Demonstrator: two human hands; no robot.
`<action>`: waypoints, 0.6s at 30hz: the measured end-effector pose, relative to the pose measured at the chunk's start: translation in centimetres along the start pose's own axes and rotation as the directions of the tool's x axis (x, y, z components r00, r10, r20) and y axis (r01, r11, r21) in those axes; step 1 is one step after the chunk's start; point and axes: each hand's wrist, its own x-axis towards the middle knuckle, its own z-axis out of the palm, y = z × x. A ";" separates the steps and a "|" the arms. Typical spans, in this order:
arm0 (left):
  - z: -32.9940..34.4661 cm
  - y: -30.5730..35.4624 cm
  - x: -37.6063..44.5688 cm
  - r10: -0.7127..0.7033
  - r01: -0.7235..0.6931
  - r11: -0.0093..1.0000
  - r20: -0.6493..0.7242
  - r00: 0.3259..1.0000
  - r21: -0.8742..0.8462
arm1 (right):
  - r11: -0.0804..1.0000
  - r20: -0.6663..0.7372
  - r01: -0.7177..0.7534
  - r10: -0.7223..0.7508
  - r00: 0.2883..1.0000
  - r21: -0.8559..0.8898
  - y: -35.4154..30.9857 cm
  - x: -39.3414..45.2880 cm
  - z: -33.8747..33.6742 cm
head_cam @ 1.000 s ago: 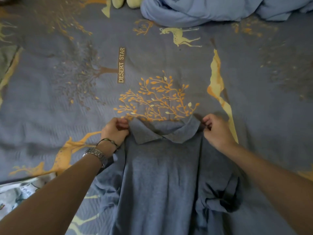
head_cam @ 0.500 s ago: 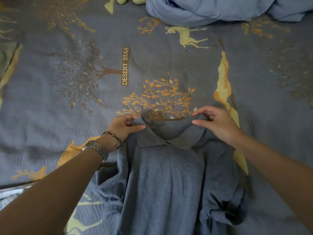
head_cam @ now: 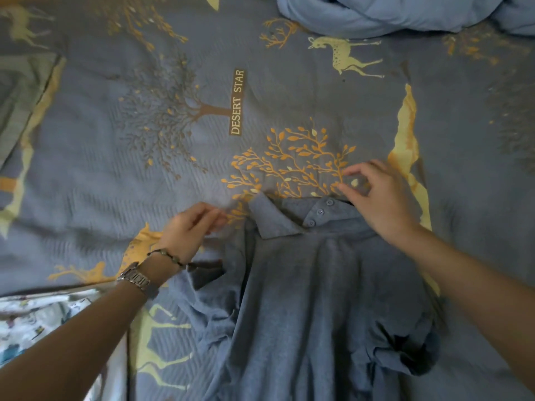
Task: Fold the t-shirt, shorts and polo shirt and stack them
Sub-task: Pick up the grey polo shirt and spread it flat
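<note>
1. Far left, low: patterned white cloth (head_cam: 37,319) lying at the edge of the bedspread (head_cam: 86,183), partly cut off by the frame and partly under the left forearm.
2. Left of centre: metal watch (head_cam: 136,277) and thin bracelet (head_cam: 166,254) on the left wrist.
3. Just past the wrist: left hand (head_cam: 188,231) hovering over the bedspread, fingers loosely bent and pointing toward the collar, gripping nothing, close beside the shirt's left shoulder but apart from it.
4. Centre, lower half: blue-grey polo shirt (head_cam: 312,299) spread on the bedspread with the collar end away from the person; left sleeve crumpled near the wrist, right sleeve bunched in a dark knot low on the right.
5. Centre, at the shirt's top: collar (head_cam: 275,219) with its left flap turned out flat, three buttons (head_cam: 320,212) in a slanted row on the placket.
6. Right of centre: right hand (head_cam: 379,198) over the collar's right end, thumb and forefinger bent toward each other with a gap between them, pinching nothing; contact between palm and cloth impossible to tell.
7. Top right: pale blue blanket (head_cam: 390,15) heaped at the far edge.
</note>
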 end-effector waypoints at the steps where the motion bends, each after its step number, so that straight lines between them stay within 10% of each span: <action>1: -1.2 -0.7 -1.1 0.045 -0.049 0.997 0.064 0.997 0.054 | 0.997 0.044 0.054 -0.056 0.997 0.050 -1.2 0.5 0.2; 6: -5.9 -4.2 -4.6 0.182 -0.310 0.884 0.353 0.918 0.351 | 0.932 0.405 0.360 -0.344 0.847 0.040 -6.9 1.9 4.1; 11: -6.0 -6.0 -4.5 0.244 -0.485 0.748 0.492 0.836 0.453 | 0.859 0.718 0.506 -0.301 0.628 -0.083 -9.6 0.3 9.3; 18: -5.9 -6.5 -5.4 0.303 -0.409 0.843 0.318 0.898 0.349 | 0.803 0.638 0.558 -0.320 0.700 -0.209 -9.7 -0.6 10.3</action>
